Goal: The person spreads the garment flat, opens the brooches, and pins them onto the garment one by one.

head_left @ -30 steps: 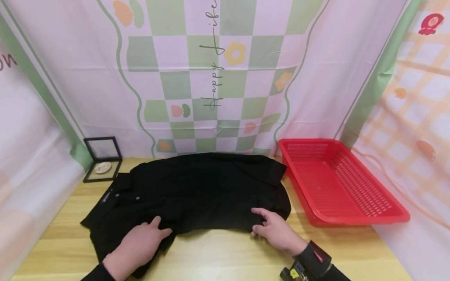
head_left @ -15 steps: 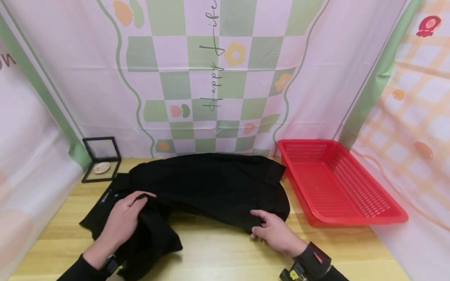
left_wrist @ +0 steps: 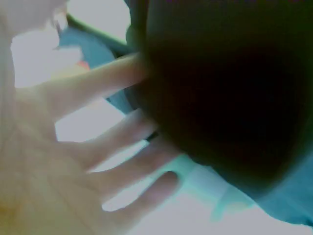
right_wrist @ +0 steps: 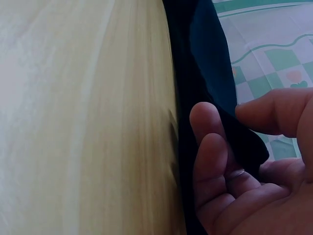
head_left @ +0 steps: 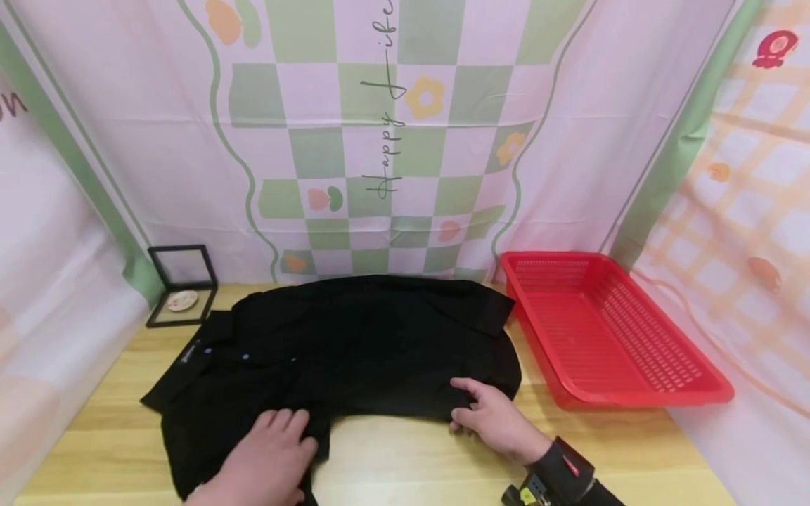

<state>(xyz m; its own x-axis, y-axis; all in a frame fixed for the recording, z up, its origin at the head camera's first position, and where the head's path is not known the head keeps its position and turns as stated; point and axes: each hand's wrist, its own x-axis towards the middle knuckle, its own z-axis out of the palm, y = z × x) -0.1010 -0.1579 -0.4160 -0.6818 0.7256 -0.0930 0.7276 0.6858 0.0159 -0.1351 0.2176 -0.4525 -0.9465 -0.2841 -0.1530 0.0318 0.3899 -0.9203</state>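
Note:
A black button-up shirt (head_left: pixel 380 344) lies folded lengthwise on the table, its collar (head_left: pixel 180 362) at the left and a cuffed sleeve along the back. My left hand (head_left: pixel 268 457) is over the front left part of the shirt, palm down, fingers loosely bent. In the left wrist view its fingers (left_wrist: pixel 122 147) are spread and blurred, with their tips against dark cloth. My right hand (head_left: pixel 493 418) is at the front right edge of the shirt. The right wrist view shows that edge (right_wrist: pixel 239 142) held between the thumb side and the curled fingers (right_wrist: pixel 210 161).
A red plastic basket (head_left: pixel 557 365) stands right of the shirt. At the back left is a black-framed stand (head_left: pixel 183 286) with a small round disc in it. Patterned cloth (head_left: pixel 373 225) hangs behind and at both sides. Wooden tabletop (head_left: pixel 392 464) shows in front.
My left hand lifted a front flap of the shirt toward the collar; now that part lies flat and the hand has come back nearer the front edge. The right hand has stayed in place.

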